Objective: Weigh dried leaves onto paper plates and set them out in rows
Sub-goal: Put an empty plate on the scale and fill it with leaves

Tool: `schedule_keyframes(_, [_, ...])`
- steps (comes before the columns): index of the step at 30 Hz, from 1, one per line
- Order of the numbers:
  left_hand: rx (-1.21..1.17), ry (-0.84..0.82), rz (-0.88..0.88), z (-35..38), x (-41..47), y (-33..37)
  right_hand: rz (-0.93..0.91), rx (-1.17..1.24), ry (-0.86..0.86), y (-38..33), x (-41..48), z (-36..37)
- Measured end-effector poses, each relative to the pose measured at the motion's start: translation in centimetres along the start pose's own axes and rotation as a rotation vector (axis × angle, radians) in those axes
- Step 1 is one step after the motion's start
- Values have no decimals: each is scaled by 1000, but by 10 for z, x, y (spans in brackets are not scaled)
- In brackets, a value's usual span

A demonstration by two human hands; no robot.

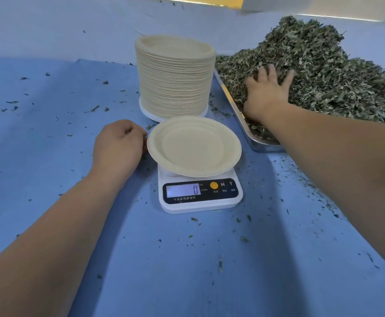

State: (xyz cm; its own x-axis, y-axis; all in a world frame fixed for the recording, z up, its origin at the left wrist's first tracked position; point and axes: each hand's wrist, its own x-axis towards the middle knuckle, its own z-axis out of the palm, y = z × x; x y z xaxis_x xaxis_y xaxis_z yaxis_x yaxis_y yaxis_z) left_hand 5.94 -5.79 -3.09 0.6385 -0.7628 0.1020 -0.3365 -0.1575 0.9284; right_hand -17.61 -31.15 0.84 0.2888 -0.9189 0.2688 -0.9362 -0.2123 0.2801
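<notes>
An empty cream paper plate point(193, 146) sits on a small white digital scale point(200, 195) whose display reads 0. My left hand point(118, 145) rests beside the plate's left rim with its fingers curled, holding nothing that I can see. My right hand point(267, 90) reaches into a big heap of dried green leaves point(324, 72), fingers spread and sunk into the pile. The leaves lie in a metal tray point(253, 138) at the right.
A tall stack of paper plates point(174, 76) stands just behind the scale. Blue cloth point(49, 133) covers the table, strewn with loose leaf crumbs. A pale wall edge runs along the far side.
</notes>
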Motion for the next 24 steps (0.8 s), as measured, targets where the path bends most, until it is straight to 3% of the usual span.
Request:
schedule_keyframes(3, [13, -2, 6, 0, 1, -1, 82, 45, -161, 5, 3, 4])
schedule_keyframes(8, [21, -2, 11, 1, 4, -3, 30, -34, -232, 3, 4, -3])
schedule_keyframes(15, [22, -4, 4, 1, 3, -2, -72, 164, -292, -1, 0, -30])
schedule_keyframes(18, [16, -6, 10, 1, 3, -3, -101, 282, -109, 9, -4, -44])
schedule_keyframes(20, [3, -8, 6, 1, 3, -2, -97, 195, 73, 16, -8, -46])
schedule_keyframes(21, [-3, -10, 3, 1, 3, -2, -81, 121, 79, 18, -10, -43])
schedule_keyframes(24, [-7, -13, 5, 1, 3, -2, 15, 90, -195, 19, -15, -25])
